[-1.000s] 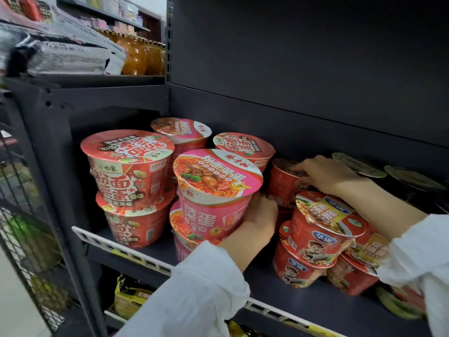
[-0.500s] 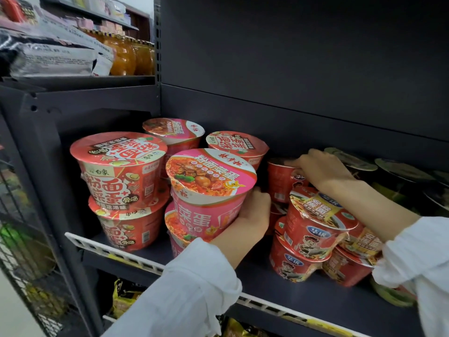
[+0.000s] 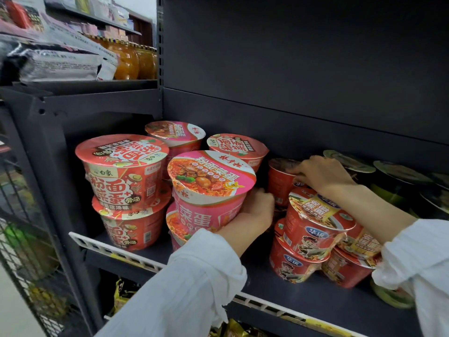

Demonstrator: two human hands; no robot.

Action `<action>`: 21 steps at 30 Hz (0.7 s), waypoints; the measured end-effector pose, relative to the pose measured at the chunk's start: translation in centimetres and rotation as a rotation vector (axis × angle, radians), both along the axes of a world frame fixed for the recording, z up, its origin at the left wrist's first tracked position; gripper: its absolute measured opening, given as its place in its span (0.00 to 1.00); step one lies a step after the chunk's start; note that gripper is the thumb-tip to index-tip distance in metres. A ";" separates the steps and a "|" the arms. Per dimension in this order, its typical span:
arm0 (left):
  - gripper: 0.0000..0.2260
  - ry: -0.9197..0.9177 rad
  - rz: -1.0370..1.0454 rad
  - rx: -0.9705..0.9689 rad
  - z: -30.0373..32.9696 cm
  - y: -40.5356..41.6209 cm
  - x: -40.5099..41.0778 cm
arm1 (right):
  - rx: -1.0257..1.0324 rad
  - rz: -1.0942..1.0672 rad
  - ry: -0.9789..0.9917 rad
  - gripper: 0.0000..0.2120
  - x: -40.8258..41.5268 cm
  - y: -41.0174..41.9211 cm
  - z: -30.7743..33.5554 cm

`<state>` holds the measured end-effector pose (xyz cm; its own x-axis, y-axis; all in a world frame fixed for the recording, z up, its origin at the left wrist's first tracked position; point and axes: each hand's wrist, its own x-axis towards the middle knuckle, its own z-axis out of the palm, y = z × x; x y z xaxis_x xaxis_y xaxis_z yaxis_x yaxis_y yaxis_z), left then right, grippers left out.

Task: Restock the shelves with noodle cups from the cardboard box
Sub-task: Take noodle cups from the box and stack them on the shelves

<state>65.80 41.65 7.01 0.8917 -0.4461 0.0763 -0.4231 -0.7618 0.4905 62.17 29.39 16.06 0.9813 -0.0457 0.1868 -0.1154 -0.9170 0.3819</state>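
Pink noodle cup [image 3: 209, 190] at frame centre, upright, lid tilted toward camera.
Left hand [image 3: 255, 210] grips its side; right hand [image 3: 323, 173] holds red cup [image 3: 281, 181]; lid reads 粉面菜蛋.

shelving: dark metal unit [image 3: 303, 69], solid back panel
shelf edge: white perforated strip [image 3: 116, 251]
left: wire mesh panel [image 3: 21, 239]
floor: pale [image 3: 12, 312]

Dark metal shelf [image 3: 303, 291] with white front rail [image 3: 116, 250], stacked noodle cups [image 3: 131, 229] directly on it.
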 end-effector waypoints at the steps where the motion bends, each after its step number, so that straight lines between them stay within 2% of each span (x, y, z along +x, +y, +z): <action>1: 0.16 -0.019 0.029 -0.027 0.0 0.2 -0.2 | -0.017 -0.007 -0.015 0.18 0.0 -0.1 -0.1; 5: 0.15 0.040 0.027 -0.002 -0.9 0.1 -0.4 | 0.000 -0.016 -0.064 0.18 0.0 -0.3 -0.6; 8: 0.19 0.127 0.089 -0.077 -0.8 0.2 -0.1 | -0.022 -0.006 -0.078 0.17 0.3 -0.5 -0.9; 10: 0.20 0.092 0.082 -0.083 -0.7 0.0 0.0 | -0.041 -0.009 -0.087 0.16 0.5 -0.6 -1.0; 16: 0.14 0.176 -0.015 -0.034 0.4 -0.3 -0.1 | -0.094 0.005 -0.122 0.17 0.1 -1.1 -0.3; 18: 0.14 0.145 -0.035 -0.012 0.6 -0.5 -0.2 | -0.086 0.016 -0.106 0.17 -0.1 -0.9 -0.1; 21: 0.16 0.004 0.009 -0.024 0.7 -0.2 -0.5 | -0.076 0.034 -0.087 0.17 -0.1 -0.6 0.0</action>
<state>65.25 41.49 7.69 0.8961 -0.4359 0.0835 -0.4142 -0.7537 0.5102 62.05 28.83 16.06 0.9619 0.0052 0.2734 -0.1204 -0.8897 0.4403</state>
